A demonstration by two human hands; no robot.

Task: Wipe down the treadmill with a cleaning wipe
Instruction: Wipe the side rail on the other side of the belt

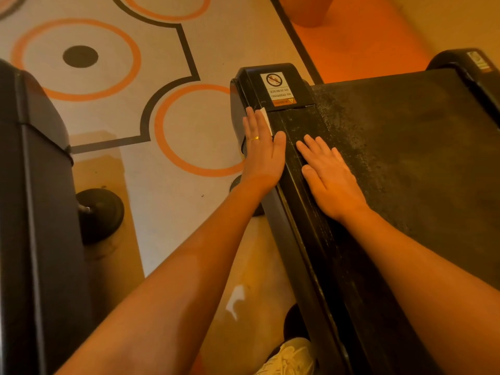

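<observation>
Left hand [261, 147] flat, fingers straight, pressing wipe [265, 117] against the outer edge of the treadmill [460, 239] rail [324, 253], just short of the end cap. Only a white corner of the wipe shows past the fingertips. Right hand [328, 175] flat, fingers spread, resting on the rail top beside the belt [419, 158], holding nothing. Warning label [277, 89] sits just beyond the wipe. Second machine [32, 185] and its round foot [101, 215] stand to the left across the patterned floor [167, 77]. Shoe [288, 358] is near the rail at bottom.

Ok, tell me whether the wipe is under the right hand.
No, the wipe peeks out under the left hand; the right hand lies on bare rail.
</observation>
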